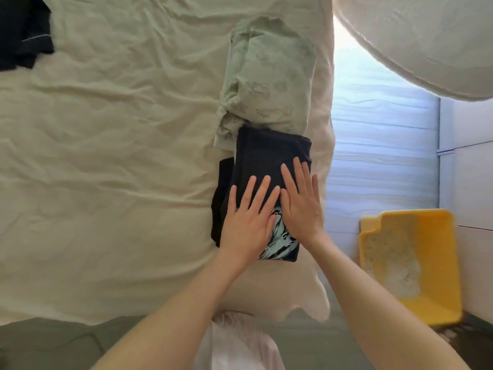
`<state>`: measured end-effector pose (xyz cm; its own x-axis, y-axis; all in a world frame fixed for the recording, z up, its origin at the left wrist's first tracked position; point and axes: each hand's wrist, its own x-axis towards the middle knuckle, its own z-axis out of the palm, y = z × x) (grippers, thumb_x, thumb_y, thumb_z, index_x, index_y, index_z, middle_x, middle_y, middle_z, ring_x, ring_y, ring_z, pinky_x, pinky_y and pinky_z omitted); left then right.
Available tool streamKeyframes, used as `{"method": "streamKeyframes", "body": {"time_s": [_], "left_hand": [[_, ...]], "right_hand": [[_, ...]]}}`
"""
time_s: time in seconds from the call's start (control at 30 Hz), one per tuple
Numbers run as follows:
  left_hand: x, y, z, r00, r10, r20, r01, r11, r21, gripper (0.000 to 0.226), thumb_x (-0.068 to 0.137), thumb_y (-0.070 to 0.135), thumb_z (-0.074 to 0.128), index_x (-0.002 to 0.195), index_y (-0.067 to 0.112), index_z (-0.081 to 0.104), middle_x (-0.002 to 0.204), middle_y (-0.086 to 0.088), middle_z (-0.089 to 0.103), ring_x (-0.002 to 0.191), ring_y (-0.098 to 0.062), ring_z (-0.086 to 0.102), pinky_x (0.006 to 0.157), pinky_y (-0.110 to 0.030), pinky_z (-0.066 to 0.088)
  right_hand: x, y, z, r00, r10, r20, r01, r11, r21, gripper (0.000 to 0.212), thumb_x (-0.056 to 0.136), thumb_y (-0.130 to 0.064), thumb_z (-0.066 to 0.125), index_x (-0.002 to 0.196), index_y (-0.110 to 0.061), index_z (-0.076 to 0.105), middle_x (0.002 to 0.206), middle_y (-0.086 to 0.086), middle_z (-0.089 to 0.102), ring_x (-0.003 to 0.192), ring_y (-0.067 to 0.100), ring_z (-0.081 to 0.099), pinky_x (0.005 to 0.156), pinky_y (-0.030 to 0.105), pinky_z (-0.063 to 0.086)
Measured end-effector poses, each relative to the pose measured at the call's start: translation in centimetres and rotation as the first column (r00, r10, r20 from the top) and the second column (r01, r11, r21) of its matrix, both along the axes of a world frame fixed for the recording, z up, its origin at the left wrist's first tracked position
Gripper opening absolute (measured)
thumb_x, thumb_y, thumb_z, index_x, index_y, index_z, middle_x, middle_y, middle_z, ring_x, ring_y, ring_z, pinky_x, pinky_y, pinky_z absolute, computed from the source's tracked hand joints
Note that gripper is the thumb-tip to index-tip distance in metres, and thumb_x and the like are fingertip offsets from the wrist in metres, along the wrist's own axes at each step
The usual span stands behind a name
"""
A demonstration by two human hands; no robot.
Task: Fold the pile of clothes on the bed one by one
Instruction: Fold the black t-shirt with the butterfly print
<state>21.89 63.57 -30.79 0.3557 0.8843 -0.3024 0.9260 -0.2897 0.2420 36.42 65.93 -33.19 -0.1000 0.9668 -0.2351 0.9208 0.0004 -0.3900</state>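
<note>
A folded dark navy garment [269, 153] with a pale printed graphic [280, 243] lies near the right edge of the bed [106, 156]. It sits on top of another black folded piece [221, 198] that shows at its left side. My left hand [248, 220] and my right hand [301, 204] press flat on the navy garment side by side, fingers straight. Beyond it lies a folded pale green patterned cloth [269, 78]. A dark crumpled garment [22, 30] lies at the far left corner of the bed.
The bed has a wrinkled cream sheet. To the right is a gap with a pale floor [378, 145] and a yellow tray [410, 265]. A white rounded cushion [421, 36] hangs at the top right. White cabinet fronts [469, 169] stand at the right edge.
</note>
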Motion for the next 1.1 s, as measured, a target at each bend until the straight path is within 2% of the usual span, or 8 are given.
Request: {"method": "streamKeyframes", "body": {"time_s": [0.13, 0.33, 0.43, 0.63, 0.73, 0.87, 1.03, 1.1], "left_hand": [[0.5, -0.2, -2.0, 1.000, 0.013, -0.007, -0.014, 1.000, -0.020, 0.055, 0.097, 0.040, 0.021, 0.148, 0.023, 0.008, 0.158, -0.004, 0.010, 0.144, -0.025, -0.001, 0.115, -0.051, 0.006], [-0.1, 0.3, -0.1, 1.000, 0.012, 0.009, -0.011, 0.999, -0.045, 0.055, 0.097, 0.041, 0.018, 0.149, 0.024, 0.007, 0.159, -0.002, 0.005, 0.146, -0.025, 0.000, 0.116, -0.050, -0.001], [-0.4, 0.3, 1.5, 1.000, -0.008, 0.009, 0.008, 0.998, -0.059, 0.056, 0.097, 0.042, 0.013, 0.149, 0.025, 0.001, 0.159, -0.001, -0.001, 0.146, -0.024, -0.008, 0.115, -0.048, -0.007], [-1.6, 0.8, 4.8, 0.999, -0.023, 0.023, 0.024, 0.999, -0.036, 0.057, 0.100, 0.042, 0.026, 0.150, 0.027, 0.003, 0.159, 0.001, -0.005, 0.144, -0.020, -0.015, 0.115, -0.044, -0.011], [-3.1, 0.7, 6.5, 1.000, -0.019, 0.023, 0.019, 1.000, -0.003, 0.059, 0.100, 0.043, 0.028, 0.151, 0.027, 0.004, 0.159, 0.000, -0.004, 0.145, -0.021, -0.014, 0.113, -0.044, -0.014], [-5.8, -0.5, 8.2, 1.000, 0.013, 0.022, -0.014, 0.999, 0.034, 0.059, 0.099, 0.038, 0.031, 0.151, 0.025, 0.007, 0.159, -0.003, -0.002, 0.145, -0.025, -0.011, 0.114, -0.047, -0.009], [-10.8, -2.7, 10.3, 0.987, 0.155, 0.037, -0.156, 0.987, 0.033, 0.058, 0.098, 0.035, 0.037, 0.151, 0.022, 0.015, 0.159, -0.005, 0.005, 0.146, -0.028, -0.004, 0.115, -0.050, -0.003], [-13.6, -3.7, 11.3, 0.973, 0.224, 0.051, -0.226, 0.974, 0.029, 0.059, 0.098, 0.035, 0.038, 0.151, 0.022, 0.015, 0.159, -0.005, 0.004, 0.145, -0.027, -0.008, 0.115, -0.049, -0.002]], "right_hand": [[0.5, 0.0, -2.0, 1.000, 0.004, 0.011, -0.004, 1.000, -0.027, 0.051, 0.097, -0.036, 0.013, 0.146, -0.029, -0.001, 0.155, -0.007, -0.011, 0.143, 0.006, -0.017, 0.118, 0.035, -0.009], [0.3, 0.2, -0.8, 0.999, 0.015, 0.048, -0.012, 0.999, -0.051, 0.051, 0.098, -0.039, 0.010, 0.145, -0.035, -0.009, 0.155, -0.010, -0.017, 0.143, 0.007, -0.021, 0.114, 0.027, -0.021], [0.0, 0.0, 0.6, 0.999, 0.017, 0.044, -0.015, 0.999, -0.053, 0.053, 0.096, -0.040, 0.009, 0.146, -0.034, -0.006, 0.156, -0.008, -0.015, 0.143, 0.008, -0.020, 0.115, 0.031, -0.017], [-0.2, -0.4, 4.4, 1.000, -0.005, -0.011, 0.005, 1.000, -0.010, 0.057, 0.097, -0.041, 0.018, 0.151, -0.024, 0.015, 0.160, -0.001, 0.003, 0.145, 0.010, -0.011, 0.117, 0.035, -0.007], [-0.5, -1.0, 5.9, 0.998, -0.041, -0.037, 0.040, 0.999, -0.015, 0.054, 0.101, -0.034, 0.033, 0.151, -0.024, 0.016, 0.160, -0.001, 0.004, 0.147, 0.013, -0.006, 0.117, 0.036, -0.007], [-1.9, -1.8, 8.0, 0.994, -0.090, -0.067, 0.090, 0.996, -0.006, 0.056, 0.101, -0.031, 0.038, 0.151, -0.024, 0.015, 0.160, -0.001, 0.004, 0.147, 0.014, -0.005, 0.118, 0.042, -0.004], [-5.8, -2.7, 11.6, 0.995, 0.093, -0.026, -0.090, 0.991, 0.094, 0.058, 0.098, -0.030, 0.047, 0.150, -0.019, 0.023, 0.159, 0.005, 0.013, 0.146, 0.018, 0.001, 0.119, 0.048, 0.003], [-8.3, -2.7, 13.2, 0.986, 0.164, -0.006, -0.162, 0.978, 0.128, 0.059, 0.097, -0.032, 0.050, 0.149, -0.018, 0.025, 0.158, 0.007, 0.016, 0.146, 0.021, 0.003, 0.119, 0.050, 0.004]]}}
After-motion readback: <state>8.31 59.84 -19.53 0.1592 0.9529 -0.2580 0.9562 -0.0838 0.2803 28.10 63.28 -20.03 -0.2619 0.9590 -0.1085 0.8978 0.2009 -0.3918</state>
